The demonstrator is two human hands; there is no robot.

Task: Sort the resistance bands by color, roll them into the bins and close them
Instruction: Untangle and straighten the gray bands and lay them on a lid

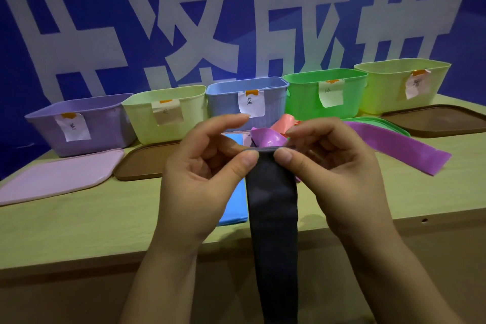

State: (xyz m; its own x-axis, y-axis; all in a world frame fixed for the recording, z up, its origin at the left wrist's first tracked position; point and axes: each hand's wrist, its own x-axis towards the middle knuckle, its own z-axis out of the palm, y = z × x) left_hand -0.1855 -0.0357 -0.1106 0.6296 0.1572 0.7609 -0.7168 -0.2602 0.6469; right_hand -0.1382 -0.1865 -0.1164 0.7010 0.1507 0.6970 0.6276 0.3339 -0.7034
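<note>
A dark grey band [273, 208] hangs from both my hands down past the table's front edge. My left hand [202, 176] and my right hand [331, 166] pinch its top edge between thumb and fingers, thumbs almost touching. Behind them lie a purple band [399, 147], a pink band [285, 123] and a blue band [236, 202] on the table. Five open bins stand in a row at the back: purple [105, 129], pale yellow-green [194, 113], blue [223, 102], green [302, 100] and a second yellow-green one [381, 89]. Each bears a paper label.
Lids lie flat on the table [79, 221] in front of the bins: a pink lid [57, 179], a brown lid [142, 166], another brown lid [436, 121] at the right and a green lid [373, 121] partly under the purple band. A blue wall with white characters stands behind.
</note>
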